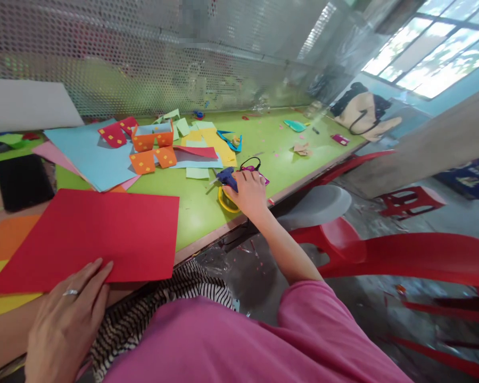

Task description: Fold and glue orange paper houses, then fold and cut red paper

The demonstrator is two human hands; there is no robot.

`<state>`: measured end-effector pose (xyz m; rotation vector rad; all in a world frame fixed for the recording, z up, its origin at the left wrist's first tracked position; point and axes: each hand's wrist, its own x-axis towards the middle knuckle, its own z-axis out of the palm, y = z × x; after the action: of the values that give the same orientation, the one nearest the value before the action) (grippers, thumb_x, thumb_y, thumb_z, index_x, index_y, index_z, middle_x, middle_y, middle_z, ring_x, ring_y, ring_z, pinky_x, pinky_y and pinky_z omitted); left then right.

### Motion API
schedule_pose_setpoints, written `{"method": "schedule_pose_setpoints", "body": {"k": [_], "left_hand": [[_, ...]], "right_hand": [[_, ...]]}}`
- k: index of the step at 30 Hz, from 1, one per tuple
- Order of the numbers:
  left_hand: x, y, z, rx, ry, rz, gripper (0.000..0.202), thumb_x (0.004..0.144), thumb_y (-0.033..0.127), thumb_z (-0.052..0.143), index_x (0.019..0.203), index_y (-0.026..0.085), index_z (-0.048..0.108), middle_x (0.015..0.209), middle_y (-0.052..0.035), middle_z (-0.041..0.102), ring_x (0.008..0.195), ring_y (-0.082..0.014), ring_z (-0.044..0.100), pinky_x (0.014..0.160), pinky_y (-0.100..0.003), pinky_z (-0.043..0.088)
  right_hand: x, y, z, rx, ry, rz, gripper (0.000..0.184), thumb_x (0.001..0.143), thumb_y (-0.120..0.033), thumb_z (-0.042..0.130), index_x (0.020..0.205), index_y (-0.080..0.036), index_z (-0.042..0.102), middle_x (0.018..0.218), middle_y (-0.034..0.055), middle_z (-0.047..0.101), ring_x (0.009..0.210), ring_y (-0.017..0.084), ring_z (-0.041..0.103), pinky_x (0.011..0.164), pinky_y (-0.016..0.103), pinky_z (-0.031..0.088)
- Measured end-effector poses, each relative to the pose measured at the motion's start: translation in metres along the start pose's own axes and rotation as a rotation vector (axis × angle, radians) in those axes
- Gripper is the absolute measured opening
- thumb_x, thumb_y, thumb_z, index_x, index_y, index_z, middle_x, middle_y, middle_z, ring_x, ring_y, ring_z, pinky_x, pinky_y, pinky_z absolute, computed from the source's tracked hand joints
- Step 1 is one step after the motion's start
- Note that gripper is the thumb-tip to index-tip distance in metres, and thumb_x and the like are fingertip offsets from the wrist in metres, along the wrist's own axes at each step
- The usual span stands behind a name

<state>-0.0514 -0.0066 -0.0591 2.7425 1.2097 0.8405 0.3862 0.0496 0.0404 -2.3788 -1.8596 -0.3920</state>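
Lying open on red sheet [96, 234], left hand [64, 319] is noted; glue gun [226, 178] at two o'clock is gripped by right hand [249, 194]

The left hand [66, 319] lies low and close to the body on the left, palm down and flat; its fingers are straight, slightly spread, and point forward and to the right; its wrist is level, and the bare forearm runs off to the left. The right arm reaches forward, well out from the body, the elbow nearly straight and the forearm bare; the right hand [249, 194] shows its back to the camera, knuckles up, fingers curled down and closed in a grip; the two hands are well apart.
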Motion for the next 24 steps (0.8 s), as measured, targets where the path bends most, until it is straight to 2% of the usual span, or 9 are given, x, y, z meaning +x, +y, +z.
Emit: {"method": "schedule_pose_setpoints", "body": {"k": [3, 5, 7, 10, 13, 15, 18, 24], "left_hand": [[0.017, 0.006, -0.004, 0.164, 0.013, -0.097, 0.043, 0.104, 0.026, 0.047, 0.145, 0.019, 0.059, 0.137, -0.0172, 0.071, 0.118, -0.0379, 0.07, 0.1, -0.057, 0.055], [0.026, 0.009, -0.007, 0.187, 0.033, -0.152, 0.036, 0.104, 0.025, 0.05, 0.135, 0.019, 0.066, 0.133, -0.0149, 0.073, 0.116, -0.0338, 0.072, 0.103, -0.051, 0.056], [0.031, 0.009, -0.008, 0.172, 0.044, -0.186, 0.033, 0.105, 0.026, 0.048, 0.129, 0.018, 0.069, 0.13, -0.014, 0.075, 0.116, -0.0307, 0.072, 0.105, -0.049, 0.056], [0.031, 0.008, -0.008, 0.13, 0.063, -0.216, 0.031, 0.106, 0.029, 0.05, 0.126, 0.016, 0.07, 0.131, -0.0148, 0.075, 0.119, -0.0293, 0.072, 0.11, -0.048, 0.054], [0.028, 0.009, -0.008, 0.102, 0.061, -0.241, 0.03, 0.106, 0.029, 0.05, 0.121, 0.014, 0.071, 0.13, -0.0161, 0.075, 0.123, -0.0301, 0.071, 0.112, -0.049, 0.053], [0.028, 0.01, -0.009, 0.099, 0.072, -0.232, 0.027, 0.106, 0.03, 0.051, 0.114, 0.015, 0.072, 0.128, -0.0156, 0.076, 0.121, -0.0298, 0.072, 0.111, -0.049, 0.054], [0.03, 0.011, -0.011, 0.099, 0.087, -0.209, 0.023, 0.105, 0.031, 0.054, 0.11, 0.018, 0.072, 0.127, -0.0134, 0.077, 0.117, -0.0285, 0.074, 0.109, -0.048, 0.055], [0.028, 0.009, -0.02, 0.015, 0.056, -0.235, 0.025, 0.106, 0.036, 0.048, 0.103, 0.022, 0.068, 0.122, -0.0083, 0.079, 0.114, -0.0252, 0.075, 0.105, -0.044, 0.058]], "right_hand": [[-0.014, -0.032, -0.001, 0.19, -0.058, -0.395, 0.046, 0.1, -0.037, 0.063, 0.139, -0.013, 0.062, 0.13, 0.0169, 0.069, 0.124, 0.032, 0.056, 0.108, 0.048, 0.045], [-0.023, -0.058, 0.004, 0.326, -0.146, -0.662, 0.051, 0.101, -0.034, 0.063, 0.148, -0.017, 0.056, 0.138, 0.0149, 0.067, 0.128, 0.029, 0.056, 0.11, 0.047, 0.046], [-0.029, -0.083, 0.009, 0.395, -0.189, -0.803, 0.053, 0.101, -0.028, 0.061, 0.153, -0.021, 0.05, 0.149, 0.0139, 0.061, 0.133, 0.027, 0.053, 0.112, 0.047, 0.046], [-0.03, -0.11, 0.016, 0.391, -0.175, -0.868, 0.048, 0.103, -0.018, 0.054, 0.151, -0.025, 0.054, 0.154, 0.0117, 0.059, 0.138, 0.027, 0.051, 0.113, 0.048, 0.044], [-0.023, -0.122, 0.02, 0.377, -0.171, -0.935, 0.036, 0.107, -0.018, 0.048, 0.137, -0.026, 0.066, 0.148, 0.0075, 0.065, 0.135, 0.024, 0.054, 0.113, 0.046, 0.041], [-0.019, -0.122, 0.023, 0.4, -0.193, -0.953, 0.031, 0.109, -0.025, 0.047, 0.127, -0.026, 0.071, 0.139, 0.0051, 0.072, 0.128, 0.022, 0.059, 0.111, 0.043, 0.04], [-0.015, -0.117, 0.027, 0.447, -0.233, -0.91, 0.027, 0.109, -0.032, 0.051, 0.122, -0.026, 0.074, 0.13, 0.0044, 0.076, 0.121, 0.02, 0.064, 0.107, 0.041, 0.04], [-0.008, -0.102, 0.028, 0.451, -0.228, -0.77, 0.025, 0.104, -0.029, 0.06, 0.126, -0.026, 0.072, 0.144, 0.0058, 0.069, 0.132, 0.023, 0.059, 0.109, 0.041, 0.041]]}}
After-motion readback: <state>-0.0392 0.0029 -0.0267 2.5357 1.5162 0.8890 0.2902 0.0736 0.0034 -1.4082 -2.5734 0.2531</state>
